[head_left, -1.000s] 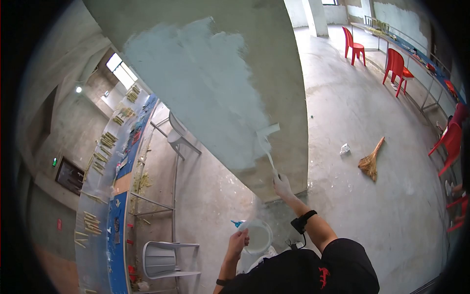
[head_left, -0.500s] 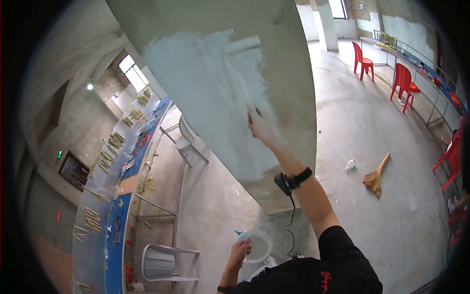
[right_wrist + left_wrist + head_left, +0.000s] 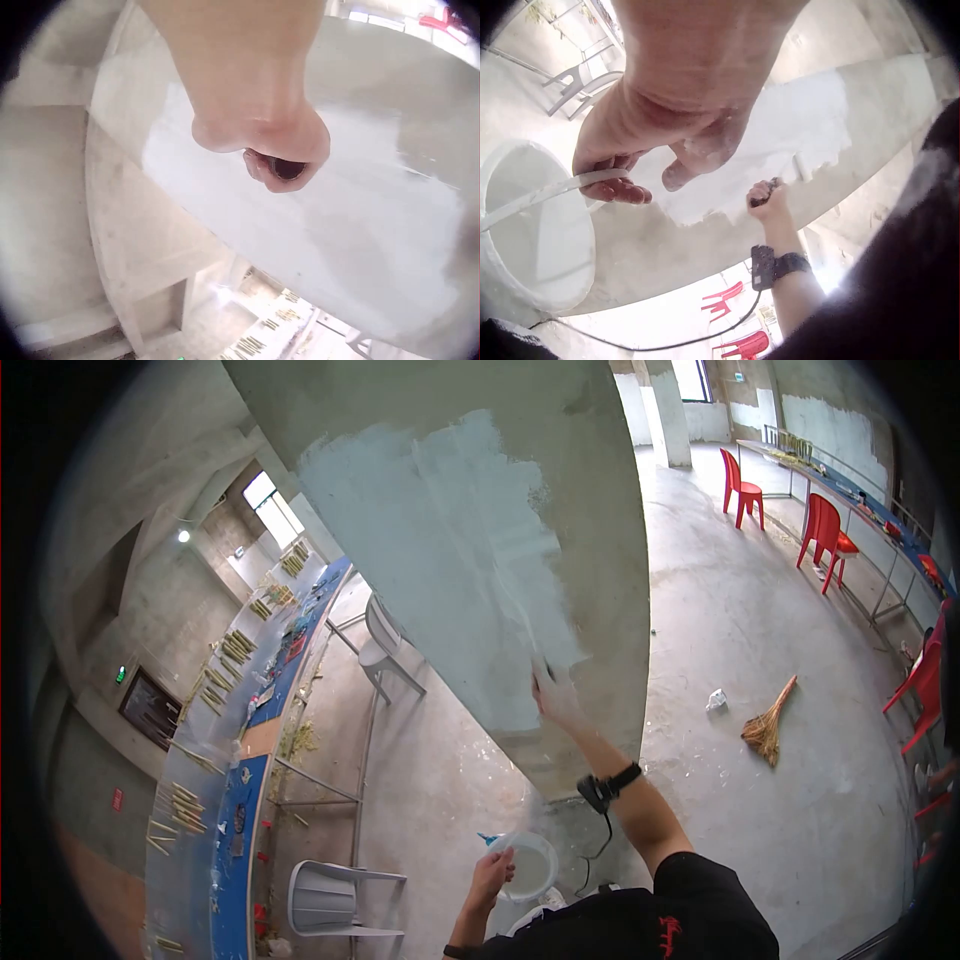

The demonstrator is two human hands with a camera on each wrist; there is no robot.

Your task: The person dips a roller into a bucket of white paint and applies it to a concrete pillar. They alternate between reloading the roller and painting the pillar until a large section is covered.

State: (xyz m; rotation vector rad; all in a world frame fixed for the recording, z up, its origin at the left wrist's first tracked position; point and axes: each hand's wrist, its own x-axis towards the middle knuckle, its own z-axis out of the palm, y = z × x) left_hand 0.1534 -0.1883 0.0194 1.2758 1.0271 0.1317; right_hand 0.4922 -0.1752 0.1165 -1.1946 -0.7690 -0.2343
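In the head view my right hand [image 3: 558, 698] grips the handle of a paint roller [image 3: 533, 642] in front of a tall grey panel-like surface [image 3: 600, 480]. The roller's head blurs into the pale wet paint [image 3: 420, 530]. From the right wrist, the dark hollow end of the roller handle [image 3: 286, 169] shows inside curled fingers. Low down, my left hand [image 3: 492, 872] holds a white bucket [image 3: 552, 860] by its handle. The left wrist view shows fingers curled round that white bucket handle [image 3: 592, 178], with the thumb apart from it.
On the left a long blue-topped table [image 3: 240, 810] carries bundles of pale sticks, with grey chairs [image 3: 325, 895] beside it. A straw broom [image 3: 765, 735] and a crumpled white scrap [image 3: 716, 699] lie on the floor at right. Red chairs [image 3: 822, 530] stand farther off.
My right hand rose up the painted surface with the roller, then came partway down again. The paint's right edge has spread lower and rightward. My left hand stays at the bucket.
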